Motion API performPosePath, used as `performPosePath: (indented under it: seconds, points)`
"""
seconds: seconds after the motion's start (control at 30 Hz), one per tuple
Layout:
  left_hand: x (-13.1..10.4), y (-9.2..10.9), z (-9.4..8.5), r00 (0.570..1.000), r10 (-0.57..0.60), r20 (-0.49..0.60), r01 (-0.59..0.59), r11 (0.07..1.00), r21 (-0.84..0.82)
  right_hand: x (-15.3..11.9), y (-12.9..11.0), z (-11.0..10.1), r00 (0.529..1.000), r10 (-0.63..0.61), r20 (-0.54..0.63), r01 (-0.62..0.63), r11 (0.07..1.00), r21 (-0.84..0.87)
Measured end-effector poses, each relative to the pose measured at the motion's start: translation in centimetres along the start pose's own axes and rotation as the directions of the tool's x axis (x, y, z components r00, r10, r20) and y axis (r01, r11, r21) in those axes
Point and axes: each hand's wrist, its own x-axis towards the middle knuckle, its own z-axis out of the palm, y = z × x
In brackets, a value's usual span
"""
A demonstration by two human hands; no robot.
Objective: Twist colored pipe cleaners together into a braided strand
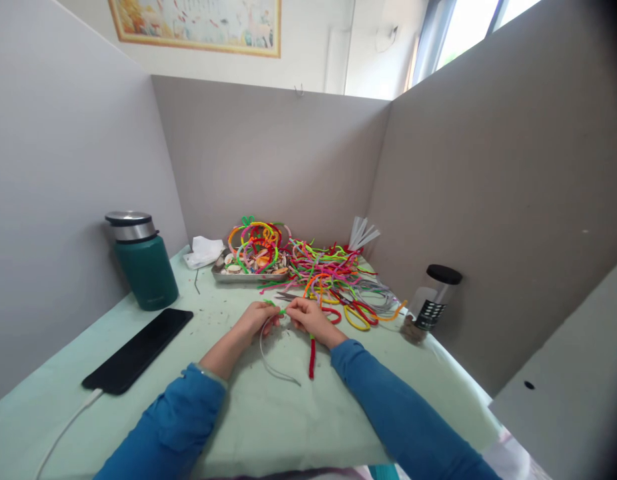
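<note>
Near the middle of the table my left hand [258,320] is closed on a small green pipe cleaner [273,307]. My right hand [306,316] pinches the same green piece from the other side, so the fingertips almost meet. A thin grey cord [271,367] hangs in a curve from my left hand onto the cloth. Under my right hand a short red pipe cleaner [312,360] points toward me. Just beyond the hands lie scissors [287,296] and a heap of coloured pipe cleaners [328,263].
A metal tray [223,276] holds shells and looped pipe cleaners. To the left stand a green bottle [146,267] and a black phone [138,350] with a white cable. A clear jar with a black lid [431,303] is at the right. Grey partitions [273,153] surround the table.
</note>
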Motion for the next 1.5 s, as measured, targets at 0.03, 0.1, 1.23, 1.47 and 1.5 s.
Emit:
performPosePath:
  seconds: [0.03, 0.1, 1.23, 1.47, 1.5]
  points:
    - [0.1, -0.1, 0.0, 1.000, -0.002, -0.004, 0.002, 1.000, 0.015, 0.0, 0.0, 0.0, 1.000, 0.004, 0.000, -0.004, 1.000, -0.002]
    - [0.3, -0.3, 0.0, 0.999, 0.017, -0.032, -0.015, 0.998, 0.069, 0.1, 0.0, 0.0, 1.000, 0.010, -0.002, -0.010, 1.000, -0.004]
    - [0.3, -0.2, -0.1, 0.789, 0.602, -0.119, -0.400, 0.652, 0.644, 0.6, 0.6, -0.2, 0.999, 0.000, -0.052, 0.005, 0.994, 0.110]
    - [0.2, -0.1, -0.1, 0.821, 0.567, -0.065, -0.368, 0.613, 0.699, 0.5, 0.7, -0.2, 0.999, 0.001, -0.049, 0.004, 0.996, 0.086]
    - [0.2, -0.1, -0.1, 0.831, 0.554, -0.059, -0.362, 0.616, 0.700, 0.5, 0.7, -0.2, 0.999, 0.005, -0.048, -0.001, 0.997, 0.080]
